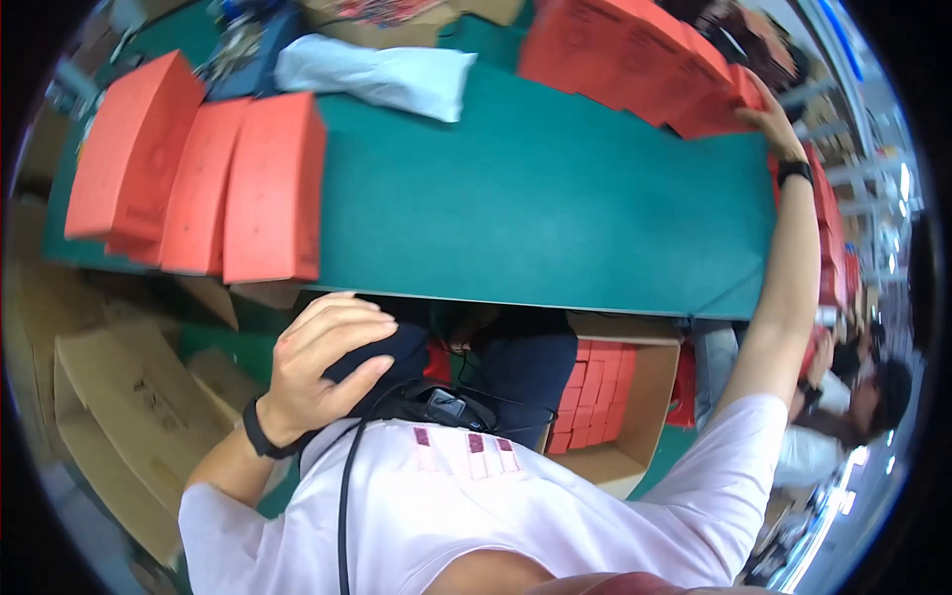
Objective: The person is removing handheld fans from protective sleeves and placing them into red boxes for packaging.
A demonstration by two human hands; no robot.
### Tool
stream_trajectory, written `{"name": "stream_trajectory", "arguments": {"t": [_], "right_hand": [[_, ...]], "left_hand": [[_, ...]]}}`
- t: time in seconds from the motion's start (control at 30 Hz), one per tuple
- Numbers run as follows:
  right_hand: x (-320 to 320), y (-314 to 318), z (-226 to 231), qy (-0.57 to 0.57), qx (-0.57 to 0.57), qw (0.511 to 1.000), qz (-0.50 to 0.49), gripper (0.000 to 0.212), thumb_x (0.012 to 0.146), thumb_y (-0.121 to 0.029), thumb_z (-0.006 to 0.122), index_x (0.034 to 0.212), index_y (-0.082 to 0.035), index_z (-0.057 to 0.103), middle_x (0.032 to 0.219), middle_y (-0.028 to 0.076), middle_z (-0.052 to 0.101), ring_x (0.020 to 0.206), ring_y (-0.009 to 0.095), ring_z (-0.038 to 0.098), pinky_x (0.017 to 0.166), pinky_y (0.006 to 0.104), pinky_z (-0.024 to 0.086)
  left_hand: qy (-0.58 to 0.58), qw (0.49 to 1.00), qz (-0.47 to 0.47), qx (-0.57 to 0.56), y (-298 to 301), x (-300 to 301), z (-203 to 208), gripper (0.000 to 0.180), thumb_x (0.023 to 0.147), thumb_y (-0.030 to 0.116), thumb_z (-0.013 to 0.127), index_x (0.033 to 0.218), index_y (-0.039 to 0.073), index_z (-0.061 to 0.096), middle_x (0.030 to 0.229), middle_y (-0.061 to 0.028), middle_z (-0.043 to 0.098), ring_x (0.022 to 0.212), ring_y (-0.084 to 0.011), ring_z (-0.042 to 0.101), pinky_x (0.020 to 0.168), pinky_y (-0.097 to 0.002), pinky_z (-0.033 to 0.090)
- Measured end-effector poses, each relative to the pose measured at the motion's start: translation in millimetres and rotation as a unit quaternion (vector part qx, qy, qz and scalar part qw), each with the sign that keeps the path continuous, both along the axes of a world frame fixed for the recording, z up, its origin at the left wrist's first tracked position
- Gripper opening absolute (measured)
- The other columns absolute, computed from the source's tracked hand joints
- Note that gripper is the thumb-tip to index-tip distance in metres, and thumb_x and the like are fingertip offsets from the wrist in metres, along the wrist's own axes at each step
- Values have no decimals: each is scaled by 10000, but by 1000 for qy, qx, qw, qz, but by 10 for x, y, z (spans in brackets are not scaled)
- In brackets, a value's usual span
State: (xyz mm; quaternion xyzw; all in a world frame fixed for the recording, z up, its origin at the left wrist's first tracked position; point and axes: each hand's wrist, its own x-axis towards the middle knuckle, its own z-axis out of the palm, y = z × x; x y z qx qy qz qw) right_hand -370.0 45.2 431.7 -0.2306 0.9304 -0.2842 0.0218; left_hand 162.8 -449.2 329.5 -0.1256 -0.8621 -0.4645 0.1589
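Shirt (pixel 446 511) — right hand (pixel 775 125) touching box (pixel 742 91).

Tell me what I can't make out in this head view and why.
All in the head view:
1. Right hand: whether it grips or only touches the end red box; too small to tell.
2. Row of red boxes: far parts, cut off by the upper edge.
3. White packet: contents, hidden by its wrapping.
4. Open carton: anything beneath the visible small red boxes, hidden by them.
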Motion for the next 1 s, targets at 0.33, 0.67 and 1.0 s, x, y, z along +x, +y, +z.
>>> {"name": "stream_trajectory", "arguments": {"t": [0.33,0.67,1.0], "right_hand": [[1210,-1342,252,454,132,879,63,722,933,-265,728,1519,13,412,1514,236,481,1416,321,463,1183,416,349],[4636,-4353,-1415,431,118,866,224,713,893,-144,647,1564,-158,405,1486,234,453,1383,422,455,1159,554,343],[4541,-3622,-706,146,-328,933,39,493,864,-149,755,1299,-4,574,1254,135,622,1143,307,638,984,418,514]], "left_hand": [[-15,996,37,80,-117,325,-311,254,845,62,765,1090,2,737,1033,-143,742,947,-299,700,892,-402,545],[-57,979,137,141,-374,1027,-643,357,876,42,734,1229,21,687,1036,-117,740,1000,-231,707,916,-340,536],[145,975,167,31,-274,832,-474,983,765,258,877,1569,86,339,1548,-228,389,1417,-385,404,1172,-495,319]]}}
